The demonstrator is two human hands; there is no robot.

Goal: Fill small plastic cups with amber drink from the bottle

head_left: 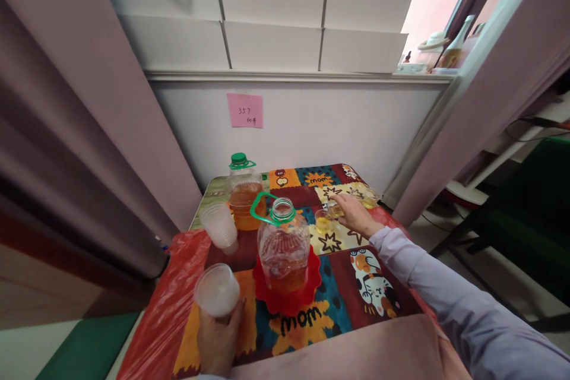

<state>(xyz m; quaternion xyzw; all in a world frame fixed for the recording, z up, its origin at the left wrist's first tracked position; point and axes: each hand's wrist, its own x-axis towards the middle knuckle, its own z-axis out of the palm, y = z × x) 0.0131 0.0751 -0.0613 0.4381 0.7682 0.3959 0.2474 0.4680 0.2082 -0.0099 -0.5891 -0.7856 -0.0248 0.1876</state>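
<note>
My left hand (217, 335) is wrapped round a stack of clear plastic cups (217, 290) at the table's near left. My right hand (351, 215) reaches to the far right, its fingers closed around a small clear cup (335, 210) on the table. Beside that cup stands another small cup of yellow liquid (322, 222), and more cups (369, 198) are partly hidden behind the hand. Between my hands an uncapped plastic jug (284, 252) with a green handle stands on a red scalloped plate (285, 307), amber liquid low inside it.
A second jug (247, 196), green-capped and holding amber liquid, stands at the back left. Another stack of cups (219, 227) leans in front of it. A patterned cloth (294, 197) covers the table, with red plastic sheeting (164, 285) hanging at the side. A partition (320, 124) rises behind.
</note>
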